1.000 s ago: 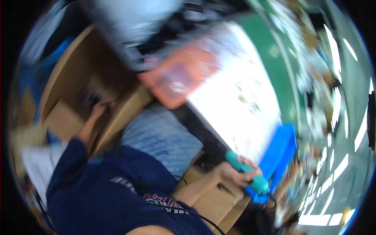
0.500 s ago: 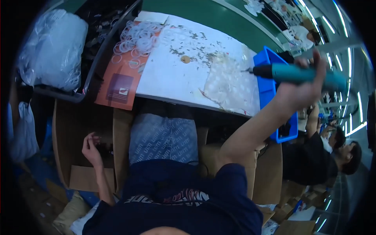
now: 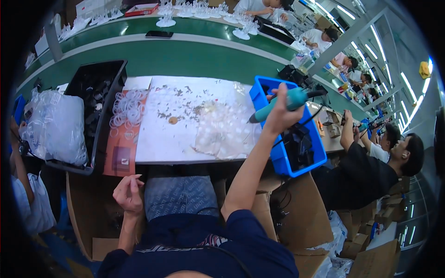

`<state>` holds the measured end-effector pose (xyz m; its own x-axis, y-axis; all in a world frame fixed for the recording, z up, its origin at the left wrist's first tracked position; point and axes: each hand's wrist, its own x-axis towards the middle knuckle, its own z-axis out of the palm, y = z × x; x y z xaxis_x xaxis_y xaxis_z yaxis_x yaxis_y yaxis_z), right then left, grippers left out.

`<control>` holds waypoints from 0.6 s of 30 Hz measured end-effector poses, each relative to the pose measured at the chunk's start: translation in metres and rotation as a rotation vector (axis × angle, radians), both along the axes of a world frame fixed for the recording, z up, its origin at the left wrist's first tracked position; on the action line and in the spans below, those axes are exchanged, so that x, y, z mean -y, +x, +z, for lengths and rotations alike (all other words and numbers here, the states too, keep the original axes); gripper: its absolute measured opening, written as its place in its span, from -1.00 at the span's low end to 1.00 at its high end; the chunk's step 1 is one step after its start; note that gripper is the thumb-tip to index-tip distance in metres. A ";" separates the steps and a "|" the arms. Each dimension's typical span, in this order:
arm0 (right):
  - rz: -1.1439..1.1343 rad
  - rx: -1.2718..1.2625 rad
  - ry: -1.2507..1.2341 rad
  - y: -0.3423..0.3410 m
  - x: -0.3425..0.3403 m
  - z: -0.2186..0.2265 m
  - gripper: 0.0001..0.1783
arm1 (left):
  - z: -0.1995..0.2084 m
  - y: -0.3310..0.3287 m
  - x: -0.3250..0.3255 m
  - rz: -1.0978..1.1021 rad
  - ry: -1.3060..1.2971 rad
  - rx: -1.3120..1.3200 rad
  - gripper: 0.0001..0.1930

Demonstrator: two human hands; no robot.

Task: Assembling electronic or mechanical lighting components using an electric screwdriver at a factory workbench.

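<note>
A teal electric screwdriver (image 3: 296, 98) with a dark tip is gripped in my right hand (image 3: 281, 116), above the edge of a blue bin (image 3: 303, 172) holding black parts. Its tip points left over the worktop. My left hand (image 3: 129, 193) is raised near the table's front edge, its fingers curled together; whether something small sits between them I cannot make out. On the white work surface (image 3: 155, 143) lie many small screws (image 3: 183, 110), a round tan piece (image 3: 173, 120) and a crumpled clear plastic sheet (image 3: 222, 132). Clear rings (image 3: 125, 111) are heaped on an orange sheet (image 3: 113, 150).
To the left stands a black crate (image 3: 121, 76) with dark parts and a clear plastic bag (image 3: 58, 125) on top. Open cardboard boxes (image 3: 301, 220) flank my legs. A phone (image 3: 159, 34) lies on the green bench. Co-workers (image 3: 359, 171) sit at right and beyond.
My left hand has risen from over the cardboard box toward the table edge, its fingers drawing together. My right hand still holds the screwdriver, now near the blue bin. The view has tilted up.
</note>
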<state>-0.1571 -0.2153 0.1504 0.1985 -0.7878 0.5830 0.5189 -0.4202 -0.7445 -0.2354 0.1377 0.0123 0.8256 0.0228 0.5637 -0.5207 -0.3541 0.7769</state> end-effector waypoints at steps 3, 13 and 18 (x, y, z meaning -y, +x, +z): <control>-0.291 -0.322 -0.273 0.024 0.026 -0.057 -0.69 | 0.022 0.018 0.028 -0.095 -0.034 0.027 -0.80; 0.104 -0.212 0.008 0.022 0.027 -0.067 -0.64 | 0.158 0.054 0.009 0.135 0.057 0.544 -0.83; 0.160 -0.121 0.005 0.016 0.016 -0.065 -0.76 | 0.183 0.039 0.004 0.150 0.029 0.571 -0.83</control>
